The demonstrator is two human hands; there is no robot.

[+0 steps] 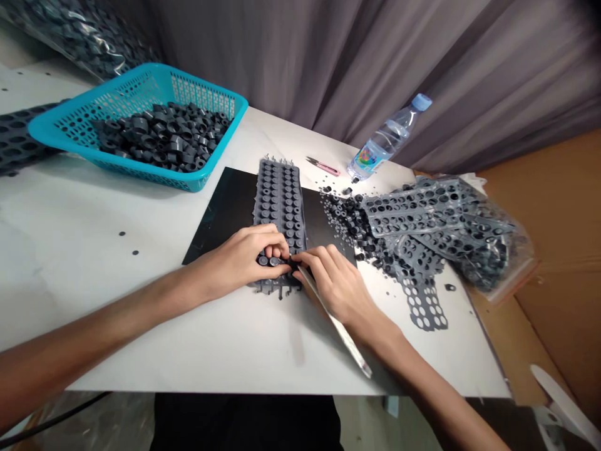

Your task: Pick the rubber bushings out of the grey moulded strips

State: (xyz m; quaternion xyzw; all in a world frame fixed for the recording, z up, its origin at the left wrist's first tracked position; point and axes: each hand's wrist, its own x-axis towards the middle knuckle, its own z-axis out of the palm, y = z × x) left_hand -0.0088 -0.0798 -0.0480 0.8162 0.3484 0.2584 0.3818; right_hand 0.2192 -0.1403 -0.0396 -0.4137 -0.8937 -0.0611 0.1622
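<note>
- Grey moulded sheet (278, 197), two columns of round knobs running its length, lies lengthwise before a seated worker on a black mat (213, 210) atop a white table (131, 338).
- Left hand (253, 254) rests over the sheet's near end, thumb and forefinger drawn together beside two round pieces (269, 261); from where I stand, I cannot tell whether the fingertips pinch one.
- Right hand (331, 279) grasps a slim white tool (345, 341), its tail slanting back toward the table's near edge, its front end hidden among the fingertips, which nearly meet the left hand's.
- Beyond the left forearm, a turquoise basket (150, 175) holds a heap of dark ring-shaped parts (164, 138); behind it sits a clear bag (94, 41) of similar dark pieces.
- Past the sheet's far end, pink-handled snips (328, 168) lie near a capped plastic bottle (385, 141), which is tilted in view.
- To the worker's right, loose black bits (352, 222) spill over the mat's edge toward a pile of perforated strips (413, 212), with a clear bag (504, 260) beside them.
- Grey curtain (263, 69) hangs behind the table.
</note>
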